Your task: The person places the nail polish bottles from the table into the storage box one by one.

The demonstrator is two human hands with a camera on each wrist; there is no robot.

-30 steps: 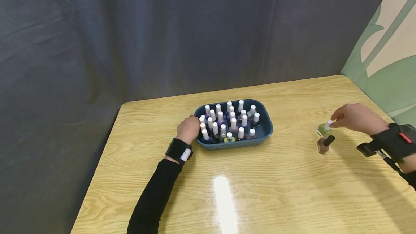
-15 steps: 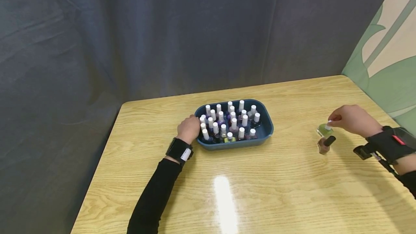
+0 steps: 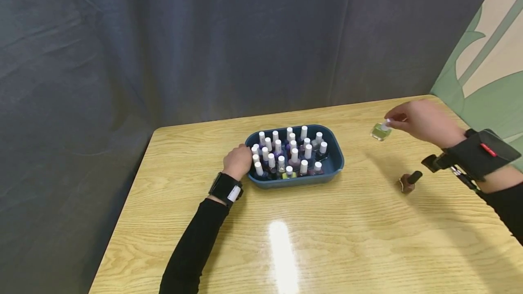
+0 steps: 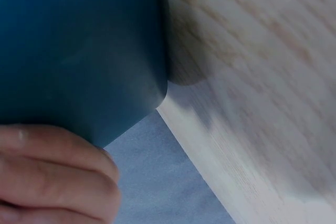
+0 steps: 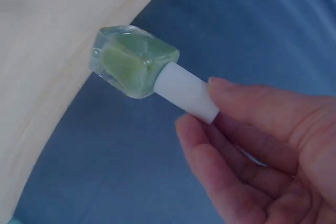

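My right hand (image 3: 421,120) pinches the white cap of a small green nail polish bottle (image 3: 380,131) and holds it in the air to the right of the blue tray (image 3: 334,160). In the right wrist view the green bottle (image 5: 135,61) hangs tilted from my fingertips (image 5: 231,98). The tray holds several white-capped polish bottles (image 3: 286,151). My left hand (image 3: 237,161) grips the tray's left end; in the left wrist view my fingers (image 4: 52,166) curl against the blue tray wall (image 4: 79,51). A brown bottle with a black cap (image 3: 408,182) lies on the table.
The wooden table (image 3: 327,239) has its left edge near my left forearm and its far edge against a dark grey curtain (image 3: 204,49). A green and cream patterned panel (image 3: 486,67) stands at the right.
My right hand has lifted the green bottle off the table beside the brown bottle and carried it up and toward the tray. My left hand has stayed on the tray.
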